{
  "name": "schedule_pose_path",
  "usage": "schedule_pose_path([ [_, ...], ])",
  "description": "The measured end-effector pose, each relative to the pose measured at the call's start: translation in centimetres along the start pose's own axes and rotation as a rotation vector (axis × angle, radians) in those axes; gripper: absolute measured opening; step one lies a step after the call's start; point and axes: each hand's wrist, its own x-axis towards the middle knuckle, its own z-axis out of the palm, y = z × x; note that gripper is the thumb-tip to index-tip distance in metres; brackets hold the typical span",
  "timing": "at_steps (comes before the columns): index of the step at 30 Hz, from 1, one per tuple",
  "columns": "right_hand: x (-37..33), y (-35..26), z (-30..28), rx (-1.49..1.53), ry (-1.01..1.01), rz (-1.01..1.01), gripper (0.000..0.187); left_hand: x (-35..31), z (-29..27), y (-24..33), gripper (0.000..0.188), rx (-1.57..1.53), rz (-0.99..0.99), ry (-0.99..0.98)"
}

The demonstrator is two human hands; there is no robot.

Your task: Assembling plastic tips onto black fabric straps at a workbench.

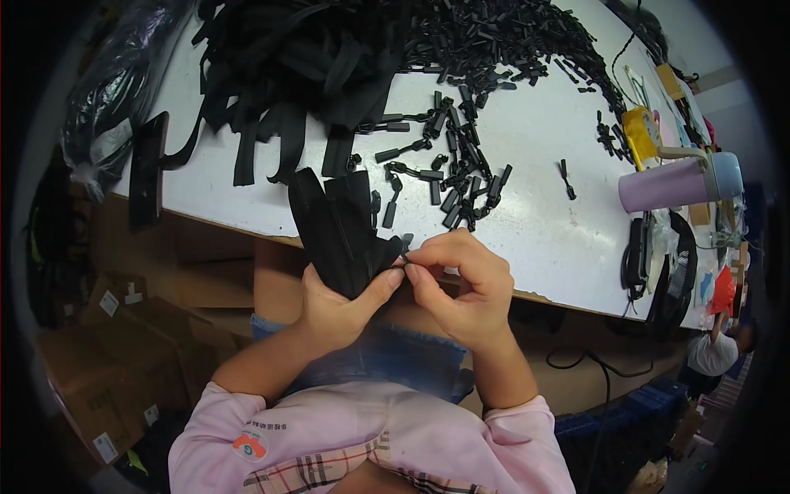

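Seen from above, a person in a pale pink top sat at a white worktop (535,255), both hands close together in front of its near edge. The left hand (329,313) was closed around a folded bundle of black strips (329,230), which looked like zipper tape; the bundle stood up out of the grip, one end bent toward the right. There the right hand (465,284) pinched with thumb and forefinger, apparently on a small black slider (407,240) at the end of the strip. The thumbs were almost touching, and the fingertips hid much of the join.

The step in hand seemed to be fitting the slider onto the strip's end; whether it had caught could not be told. The next move appeared to call for a firm left grip close to that end, the slider lined up squarely, and a careful pull by the right hand.

On the worktop, beyond the hands, lay a scatter of loose black sliders with pull tabs (465,156), a larger pile of them (502,37) at the far side, and a tangled heap of black strips (288,66) to the left. A lilac bottle (662,191) lay on its side at the right.
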Motion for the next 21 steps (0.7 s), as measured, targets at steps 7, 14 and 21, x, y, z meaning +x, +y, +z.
schedule_pose_path([
  [7,0.3,0.4,-0.2,-0.241,-0.058,-0.234,0.015,0.1,0.2,1.2,0.017,0.14,0.069,0.021],
  [14,-1.4,0.3,1.9,0.08,0.173,0.065,0.01,0.1,0.5,1.2,0.021,-0.058,0.031,0.057],
  [21,-1.3,0.9,1.6,0.622,0.054,0.271,0.004,0.2,0.0,1.8,0.019,-0.037,0.031,-0.013],
])
